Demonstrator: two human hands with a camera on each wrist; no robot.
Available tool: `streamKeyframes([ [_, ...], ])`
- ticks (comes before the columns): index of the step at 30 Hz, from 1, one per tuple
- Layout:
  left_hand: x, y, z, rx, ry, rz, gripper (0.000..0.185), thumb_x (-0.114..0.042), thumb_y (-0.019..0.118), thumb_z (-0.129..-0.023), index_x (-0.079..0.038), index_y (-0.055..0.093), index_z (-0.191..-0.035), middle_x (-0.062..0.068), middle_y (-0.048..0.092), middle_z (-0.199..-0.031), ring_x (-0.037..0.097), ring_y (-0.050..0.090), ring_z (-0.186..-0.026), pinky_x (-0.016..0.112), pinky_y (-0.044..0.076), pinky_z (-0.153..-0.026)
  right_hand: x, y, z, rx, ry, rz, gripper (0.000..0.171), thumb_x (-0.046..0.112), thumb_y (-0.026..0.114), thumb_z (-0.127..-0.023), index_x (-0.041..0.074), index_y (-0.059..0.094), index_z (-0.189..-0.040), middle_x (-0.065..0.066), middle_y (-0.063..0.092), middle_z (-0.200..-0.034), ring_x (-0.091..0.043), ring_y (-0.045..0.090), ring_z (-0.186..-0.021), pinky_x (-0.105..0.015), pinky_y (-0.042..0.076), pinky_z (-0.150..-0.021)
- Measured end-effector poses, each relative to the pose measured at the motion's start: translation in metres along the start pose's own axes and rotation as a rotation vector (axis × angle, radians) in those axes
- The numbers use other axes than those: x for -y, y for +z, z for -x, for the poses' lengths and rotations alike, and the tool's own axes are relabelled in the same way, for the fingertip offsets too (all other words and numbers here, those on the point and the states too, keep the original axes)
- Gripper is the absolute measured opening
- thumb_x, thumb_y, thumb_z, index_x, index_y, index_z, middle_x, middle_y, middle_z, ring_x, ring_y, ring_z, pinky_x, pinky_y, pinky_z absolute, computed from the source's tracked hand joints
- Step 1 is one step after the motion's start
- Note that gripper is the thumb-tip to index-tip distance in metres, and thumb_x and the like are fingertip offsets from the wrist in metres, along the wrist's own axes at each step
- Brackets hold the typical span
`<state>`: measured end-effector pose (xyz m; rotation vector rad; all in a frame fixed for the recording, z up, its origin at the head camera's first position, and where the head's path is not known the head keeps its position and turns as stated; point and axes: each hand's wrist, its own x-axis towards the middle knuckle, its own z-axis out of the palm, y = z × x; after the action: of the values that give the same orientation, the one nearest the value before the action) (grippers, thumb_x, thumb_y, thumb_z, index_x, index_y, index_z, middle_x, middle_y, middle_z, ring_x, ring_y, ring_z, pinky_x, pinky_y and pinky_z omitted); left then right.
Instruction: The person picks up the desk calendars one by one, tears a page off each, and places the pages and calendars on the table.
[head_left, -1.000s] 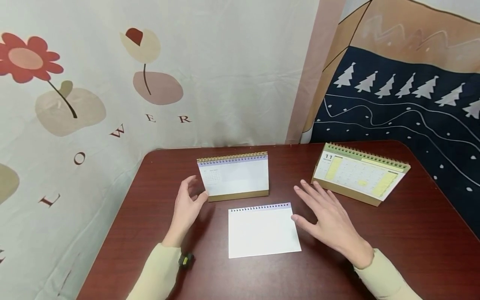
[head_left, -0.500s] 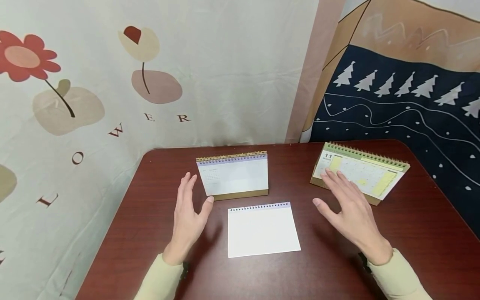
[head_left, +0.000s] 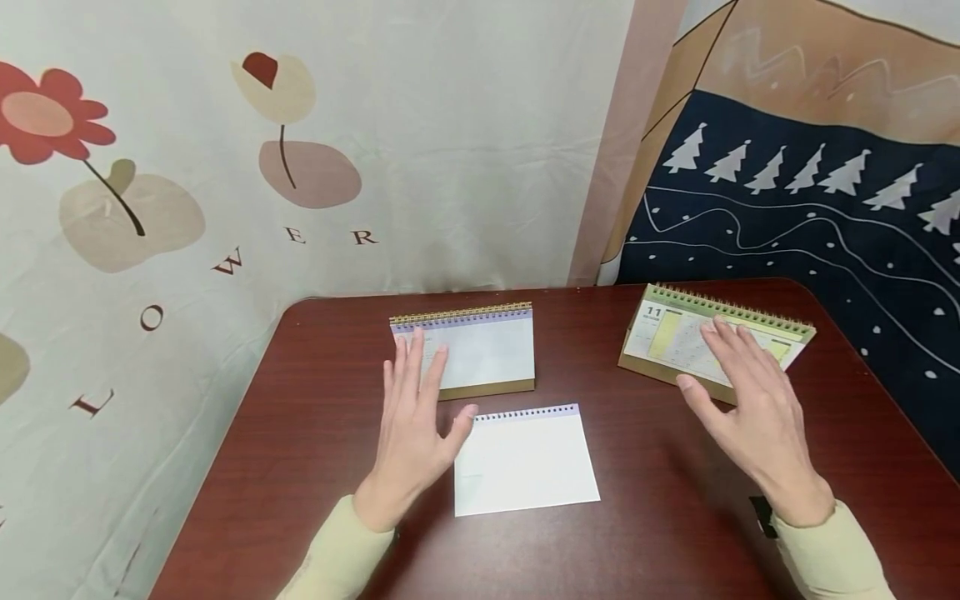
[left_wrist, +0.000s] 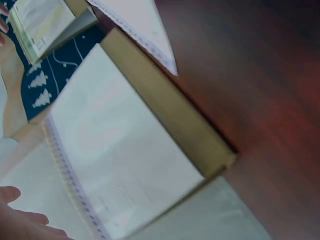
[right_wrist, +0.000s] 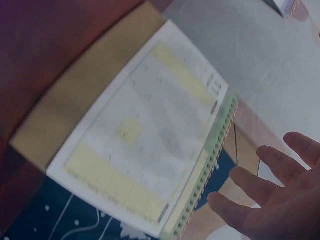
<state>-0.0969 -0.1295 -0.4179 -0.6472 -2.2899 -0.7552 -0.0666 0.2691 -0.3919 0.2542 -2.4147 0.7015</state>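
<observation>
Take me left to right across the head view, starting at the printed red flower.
Printed red flower → left hand → white sheet → green calendar. Left out for overlap: the purple-topped calendar, partly behind the left hand, and the right hand, in front of the green calendar.

Fingers parted, the right hand (right_wrist: 285, 207) is near the ringed green top edge of the calendar (right_wrist: 155, 115). Yellow bands mark the left and right ends of its white page, with a yellow patch between; the print is blurred. Its brown base (right_wrist: 90, 85) faces near, by the dark red table (right_wrist: 45, 45). Navy cloth (right_wrist: 55, 220) shows at right, pale cloth (right_wrist: 215, 55) at left.
</observation>
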Motion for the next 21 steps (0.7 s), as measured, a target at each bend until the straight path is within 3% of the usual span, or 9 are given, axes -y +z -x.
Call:
streamKeyframes([
  [5,-0.016,0.010,-0.011,0.002,0.108,0.008,0.071,-0.057,0.042,-0.103,-0.009,0.044,-0.155,0.025,0.028,-0.165,0.055,0.026,-0.148,0.077,0.022,-0.112,-0.010,-0.011,-0.003,-0.058,0.040,0.012,0.065,0.037,0.072,-0.093,0.006,0.056,-0.148,-0.015,0.048,-0.157,-0.038,0.038,-0.148,-0.055,0.024,-0.123],
  [12,-0.038,0.021,-0.022,0.079,0.198,0.055,0.069,-0.052,0.044,-0.102,-0.008,0.043,-0.155,0.023,0.028,-0.165,0.050,0.025,-0.151,0.074,0.025,-0.113,-0.022,-0.025,-0.008,-0.148,0.112,0.019,0.063,0.035,0.067,-0.095,0.006,0.055,-0.149,-0.016,0.047,-0.157,-0.037,0.037,-0.149,-0.049,0.024,-0.124],
  [21,-0.062,0.046,-0.034,0.159,0.270,0.091,0.078,-0.041,0.065,-0.091,-0.010,0.038,-0.157,0.019,0.024,-0.168,0.046,0.027,-0.152,0.068,0.029,-0.115,-0.042,-0.033,-0.008,-0.218,0.220,0.037,0.059,0.031,0.063,-0.098,0.003,0.054,-0.149,-0.015,0.043,-0.161,-0.038,0.034,-0.150,-0.052,0.021,-0.124],
])
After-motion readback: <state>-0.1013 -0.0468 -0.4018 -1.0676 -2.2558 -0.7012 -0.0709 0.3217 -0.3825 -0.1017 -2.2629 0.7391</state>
